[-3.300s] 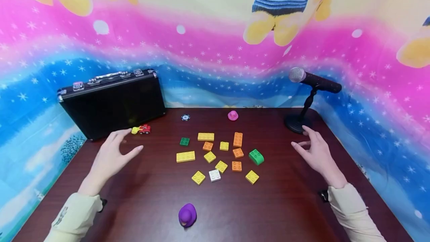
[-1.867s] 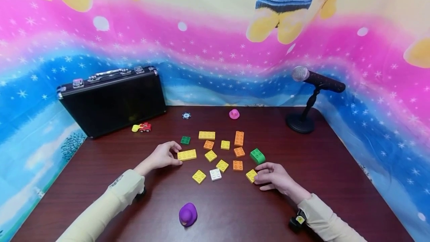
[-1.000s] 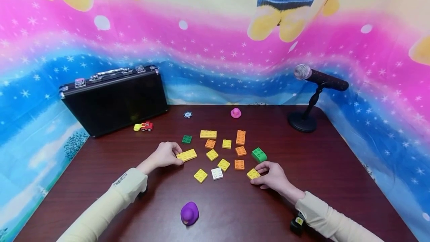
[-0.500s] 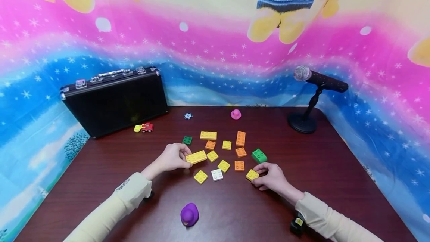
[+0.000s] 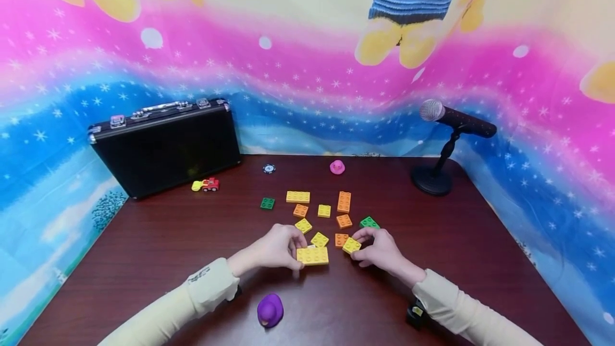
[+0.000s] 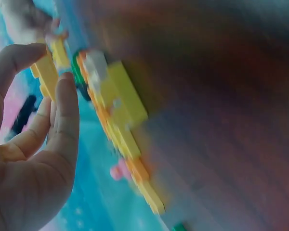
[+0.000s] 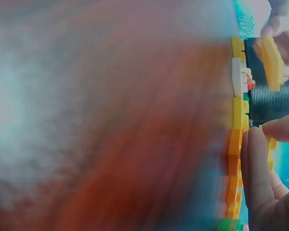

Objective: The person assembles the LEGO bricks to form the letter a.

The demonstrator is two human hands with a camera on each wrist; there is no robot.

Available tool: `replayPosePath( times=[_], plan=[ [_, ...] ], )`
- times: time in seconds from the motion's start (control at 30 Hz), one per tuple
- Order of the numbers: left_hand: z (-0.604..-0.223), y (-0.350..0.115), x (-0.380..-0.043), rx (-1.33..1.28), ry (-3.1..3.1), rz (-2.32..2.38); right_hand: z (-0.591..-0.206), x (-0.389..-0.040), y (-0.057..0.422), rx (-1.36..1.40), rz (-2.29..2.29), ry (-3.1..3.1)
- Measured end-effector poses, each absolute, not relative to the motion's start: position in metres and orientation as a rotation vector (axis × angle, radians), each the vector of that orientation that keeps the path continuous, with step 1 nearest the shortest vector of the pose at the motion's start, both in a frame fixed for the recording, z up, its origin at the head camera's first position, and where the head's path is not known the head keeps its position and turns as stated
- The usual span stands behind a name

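My left hand pinches a long yellow toy building brick by its left end, studs up. In the left wrist view this long brick is raised off the table between thumb and fingers. My right hand pinches a small square yellow brick, which overlaps an orange brick in the head view. A short gap separates the two held bricks. Behind the long one, only a sliver of the white brick shows. Another small yellow brick is hidden behind my left hand.
Several loose bricks lie beyond my hands, among them a dark green brick and a curved green brick. A purple rubber duck sits nearer me. Farther back stand a black case, a toy car, a pink duck and a microphone.
Both hands have come in from the sides and taken hold of yellow bricks. The left has carried the long brick right and nearer me; the right has moved its small brick slightly left.
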State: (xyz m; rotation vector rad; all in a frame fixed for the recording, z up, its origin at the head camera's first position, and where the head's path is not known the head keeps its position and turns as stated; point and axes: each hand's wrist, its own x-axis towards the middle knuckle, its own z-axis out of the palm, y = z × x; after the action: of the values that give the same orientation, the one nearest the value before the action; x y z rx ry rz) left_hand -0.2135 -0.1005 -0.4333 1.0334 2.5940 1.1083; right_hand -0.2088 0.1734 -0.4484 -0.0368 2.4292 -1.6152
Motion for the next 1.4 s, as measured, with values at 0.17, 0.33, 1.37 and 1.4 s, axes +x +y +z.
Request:
replayPosePath(
  times=[0.17,0.33,1.37,1.4],
  plan=[
    [-0.439,-0.09,-0.207,1.112,2.532,1.018,-0.447,-0.208,0.17,-0.045,-1.647,2.399],
    [-0.443,-0.088,-0.204,1.101,2.534,0.984,-0.45,-0.207,0.167,-0.079,-1.654,2.347],
    [-0.447,-0.083,-0.214,1.043,2.607,0.968,-0.453,-0.21,0.159,-0.549,-1.511,2.136],
    [-0.447,-0.083,-0.214,1.043,2.604,0.974,-0.453,-0.211,0.158,-0.562,-1.507,2.134]
  ],
)
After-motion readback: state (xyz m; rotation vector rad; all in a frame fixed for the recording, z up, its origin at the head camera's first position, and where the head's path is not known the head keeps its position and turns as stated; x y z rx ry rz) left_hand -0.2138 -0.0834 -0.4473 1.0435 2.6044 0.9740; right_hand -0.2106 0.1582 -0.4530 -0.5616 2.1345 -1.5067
